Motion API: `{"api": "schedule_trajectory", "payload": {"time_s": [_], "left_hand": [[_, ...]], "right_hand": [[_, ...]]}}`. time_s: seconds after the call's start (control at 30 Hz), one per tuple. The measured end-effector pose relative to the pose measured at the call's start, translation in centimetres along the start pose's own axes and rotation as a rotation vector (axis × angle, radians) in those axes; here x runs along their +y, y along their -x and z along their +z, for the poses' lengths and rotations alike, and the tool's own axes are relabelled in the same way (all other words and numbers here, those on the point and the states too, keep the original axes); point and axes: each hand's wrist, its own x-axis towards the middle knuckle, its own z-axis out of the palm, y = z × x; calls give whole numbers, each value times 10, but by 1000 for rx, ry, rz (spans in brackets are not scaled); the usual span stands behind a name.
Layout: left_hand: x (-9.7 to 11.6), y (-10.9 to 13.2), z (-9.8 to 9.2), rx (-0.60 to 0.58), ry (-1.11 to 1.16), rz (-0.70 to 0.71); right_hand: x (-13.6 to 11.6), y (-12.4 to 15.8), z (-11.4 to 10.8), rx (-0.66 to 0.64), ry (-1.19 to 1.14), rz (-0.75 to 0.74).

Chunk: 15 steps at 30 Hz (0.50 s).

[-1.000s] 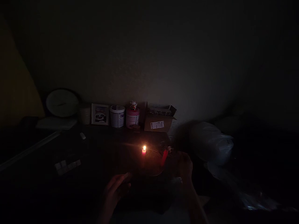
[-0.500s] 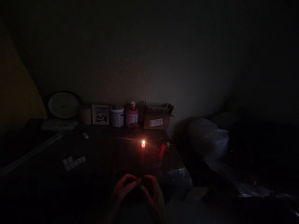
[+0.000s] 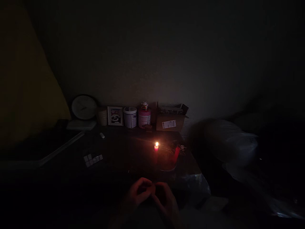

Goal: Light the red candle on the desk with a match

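Note:
In the dim light, my left hand (image 3: pixel 139 191) and my right hand (image 3: pixel 166 198) meet at the fingertips near the table's front edge. Both are closed around a small, dark reddish item (image 3: pixel 152 189) that is too dim to name. Beyond them a lit red candle (image 3: pixel 156 148) stands upright on the dark table (image 3: pixel 114 146). A second red candle (image 3: pixel 176 155), unlit, leans to the right of it, beside some thin pale strands (image 3: pixel 182 148).
Along the wall stand a round clock (image 3: pixel 84 107), a framed panda picture (image 3: pixel 115 116), a white tub (image 3: pixel 130 117), a pink-lidded tub (image 3: pixel 144 119) and a cardboard box (image 3: pixel 170 122). White blocks (image 3: pixel 92 159) lie left. A plastic bag (image 3: pixel 228 141) bulges at the right.
The whole view has shifted, so the table and its objects appear farther right. My hands stay together, and more of the small reddish item shows between their fingertips.

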Motion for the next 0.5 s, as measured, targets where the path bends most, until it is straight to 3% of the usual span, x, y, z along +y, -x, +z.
{"api": "schedule_trajectory", "payload": {"time_s": [0.23,0.37,0.5], "left_hand": [[3,4,1,11,-111,3],[-8,1,0,13,-40,-17],[-17,-5,-1,105,137,-25]], "right_hand": [[14,1,2,-75,-56,67],[6,4,10,36,-146,170],[-3,7,12,108,-142,246]]}}
